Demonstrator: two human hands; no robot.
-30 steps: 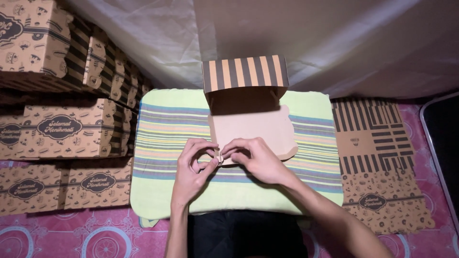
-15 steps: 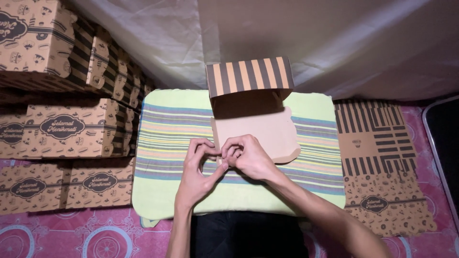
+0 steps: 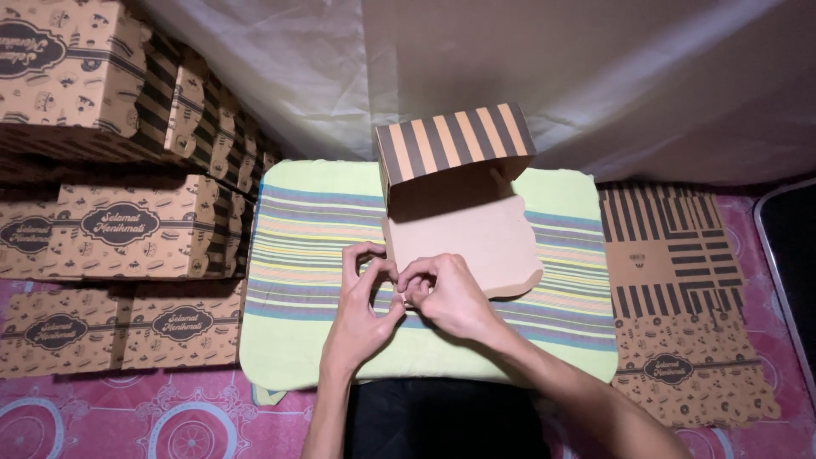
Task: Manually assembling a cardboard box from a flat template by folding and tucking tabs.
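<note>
A brown cardboard box blank with a striped end panel point(image 3: 459, 217) lies on the soft striped green cloth pad point(image 3: 297, 246), its long axis running away from the person — striped panel upright at the far end. Left hand point(image 3: 364, 302) and right hand point(image 3: 446, 293) pinch its near-left corner; the fold itself is hidden by fingers. Flat printed cardboard sheets point(image 3: 684, 306) lie right.

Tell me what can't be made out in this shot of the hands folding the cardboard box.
Head view only:
- Near corner of the cardboard box: covered by the left hand and right hand; their fingertips hide what they pinch.
- Box interior: in shadow under the striped flap.
- Dark object at the right: cut off by the frame edge.
- Stacked boxes at the left: partly cut off by the edge.
</note>
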